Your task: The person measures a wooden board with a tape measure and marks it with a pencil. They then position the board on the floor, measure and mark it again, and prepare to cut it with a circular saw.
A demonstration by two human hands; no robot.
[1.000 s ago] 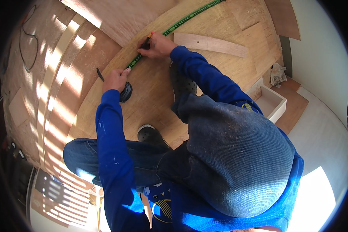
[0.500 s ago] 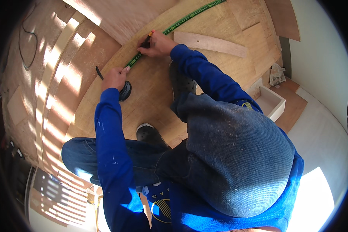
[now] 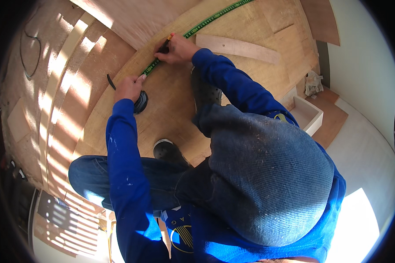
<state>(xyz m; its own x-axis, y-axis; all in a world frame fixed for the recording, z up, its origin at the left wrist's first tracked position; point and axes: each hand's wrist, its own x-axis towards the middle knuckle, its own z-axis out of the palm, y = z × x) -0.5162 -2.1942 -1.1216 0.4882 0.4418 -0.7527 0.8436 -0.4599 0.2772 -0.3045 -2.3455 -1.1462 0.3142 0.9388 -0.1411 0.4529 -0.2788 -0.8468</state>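
Note:
A green tape measure blade (image 3: 206, 22) lies stretched along the curved edge of a plywood sheet (image 3: 171, 101). My left hand (image 3: 128, 87) presses the blade down near its black case (image 3: 140, 102). My right hand (image 3: 176, 49) holds a pencil with an orange tip (image 3: 167, 41) against the blade, further along the tape. Both arms wear blue sleeves. I crouch over the sheet; my grey-clad knee fills the middle of the view.
A loose curved wooden strip (image 3: 237, 46) lies just beyond my right hand. My black shoe (image 3: 167, 151) stands on the plywood. A small open white box (image 3: 307, 115) sits at the right. A dark cable loop (image 3: 30, 57) lies at upper left.
Both hands have stayed on the tape; the right hand and pencil shifted only slightly along the blade.

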